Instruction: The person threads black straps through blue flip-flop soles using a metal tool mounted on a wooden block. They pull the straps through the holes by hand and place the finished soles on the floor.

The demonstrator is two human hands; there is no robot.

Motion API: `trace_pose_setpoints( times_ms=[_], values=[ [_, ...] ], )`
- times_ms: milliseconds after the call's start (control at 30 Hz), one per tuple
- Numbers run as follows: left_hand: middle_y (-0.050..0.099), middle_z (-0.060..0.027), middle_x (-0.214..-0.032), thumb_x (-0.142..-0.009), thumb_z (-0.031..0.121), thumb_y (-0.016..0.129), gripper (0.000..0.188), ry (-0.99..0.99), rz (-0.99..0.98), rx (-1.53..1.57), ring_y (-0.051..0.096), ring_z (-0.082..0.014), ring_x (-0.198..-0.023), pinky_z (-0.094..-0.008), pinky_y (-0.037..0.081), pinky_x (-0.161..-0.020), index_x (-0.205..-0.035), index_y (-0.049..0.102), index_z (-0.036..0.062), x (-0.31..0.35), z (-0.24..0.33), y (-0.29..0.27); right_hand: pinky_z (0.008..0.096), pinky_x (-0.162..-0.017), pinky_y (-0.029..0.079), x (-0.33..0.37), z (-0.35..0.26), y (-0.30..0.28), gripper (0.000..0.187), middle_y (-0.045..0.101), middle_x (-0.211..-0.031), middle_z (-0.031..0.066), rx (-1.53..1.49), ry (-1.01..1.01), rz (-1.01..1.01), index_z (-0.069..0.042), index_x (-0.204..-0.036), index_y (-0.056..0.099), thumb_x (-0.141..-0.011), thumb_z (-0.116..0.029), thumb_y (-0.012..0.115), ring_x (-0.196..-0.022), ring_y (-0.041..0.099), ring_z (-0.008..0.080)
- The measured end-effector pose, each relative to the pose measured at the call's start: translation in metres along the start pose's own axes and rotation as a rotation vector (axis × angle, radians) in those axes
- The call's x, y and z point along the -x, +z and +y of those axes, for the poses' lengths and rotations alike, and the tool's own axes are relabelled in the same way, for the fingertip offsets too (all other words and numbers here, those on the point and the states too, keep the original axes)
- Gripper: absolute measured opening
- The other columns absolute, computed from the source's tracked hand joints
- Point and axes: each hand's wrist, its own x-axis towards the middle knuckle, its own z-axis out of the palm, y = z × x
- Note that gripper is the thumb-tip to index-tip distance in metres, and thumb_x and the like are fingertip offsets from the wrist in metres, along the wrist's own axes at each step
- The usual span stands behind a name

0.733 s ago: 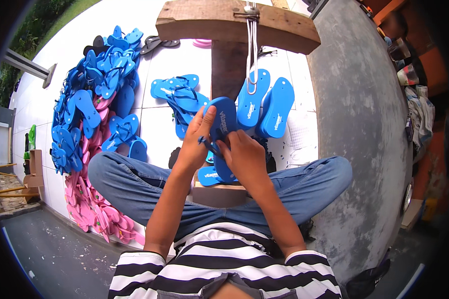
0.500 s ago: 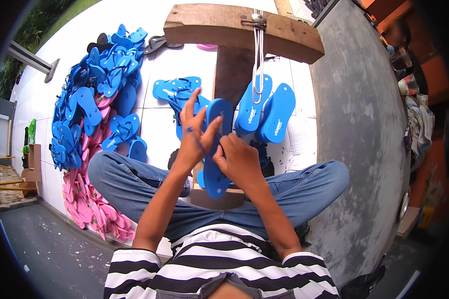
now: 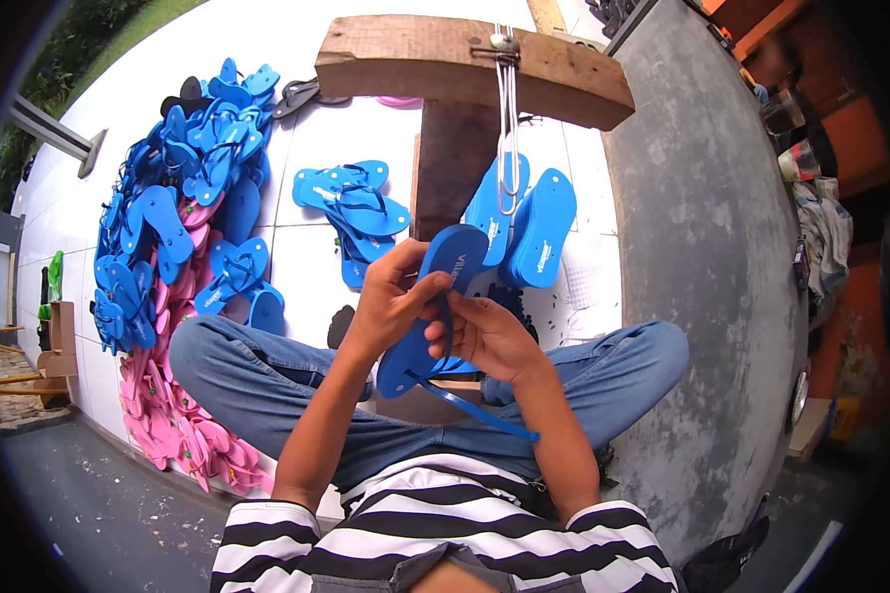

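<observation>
Leftward, well apart from the left hand [image 3: 396,301], heap of blue and pink flip-flops [image 3: 175,296]. Forward of the right hand [image 3: 491,341], T-shaped wooden stand [image 3: 465,74], then stacked blue soles [image 3: 541,232]. Between both hands, tilted blue sole [image 3: 458,249], gripped by the left; strap [image 3: 480,408], pinched in the right, one end trailing nearby.

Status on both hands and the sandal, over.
Left hand grips blue sandal. Right hand touches it. Loose strap end hangs toward right forearm. Wooden stand beyond both hands.
</observation>
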Motion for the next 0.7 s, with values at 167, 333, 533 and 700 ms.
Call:
trace_pose_setpoints(
  times_ms=[167,333,533,700],
  values=[
    [0.062,-0.0027,-0.084,-0.092,0.02,0.07,0.023,0.03,-0.032,0.062,0.057,-0.0059,-0.078,-0.0229,0.046,-0.068,-0.094,0.059,0.0001,0.004,-0.008,0.002,0.0357,-0.077,0.055,0.0,0.011,-0.004,0.031,0.068,-0.085,0.0059,-0.222,0.038,-0.008,-0.004,-0.106,0.064,-0.096,-0.033,0.064,-0.078,0.068,0.02],
    [0.06,-0.0009,-0.076,-0.098,0.023,0.062,0.023,0.01,0.007,0.098,0.056,-0.0063,-0.07,-0.0223,0.045,-0.062,-0.095,0.06,0.0009,0.008,-0.026,-0.005,0.0321,-0.076,0.055,0.001,0.01,-0.001,0.026,0.068,-0.083,0.0042,-0.124,0.074,0.136,-0.005,-0.102,0.066,-0.093,-0.03,0.068,-0.076,0.067,0.0171],
    [0.06,-0.0002,-0.074,-0.1,0.023,0.059,0.023,-0.21,-0.129,0.21,0.055,-0.0051,-0.064,-0.0209,0.045,-0.055,-0.096,0.061,0.001,0.005,-0.023,-0.011,0.0278,-0.072,0.054,0.0,0.007,-0.015,0.017,0.067,-0.081,0.0023,-0.055,-0.057,0.203,-0.006,-0.097,0.067,-0.091,-0.02,0.071,-0.073,0.065,0.0131],
    [0.064,-0.0022,-0.082,-0.097,0.018,0.064,0.019,-0.24,-0.244,0.167,0.06,-0.0075,-0.073,-0.0228,0.051,-0.066,-0.101,0.062,-0.0005,0.002,-0.021,-0.018,0.0238,-0.062,0.048,0.004,0.008,-0.007,0.01,0.066,-0.08,0.0026,0.401,-0.283,0.392,-0.004,-0.094,0.066,-0.09,-0.012,0.071,-0.068,0.062,0.009]
  ],
)
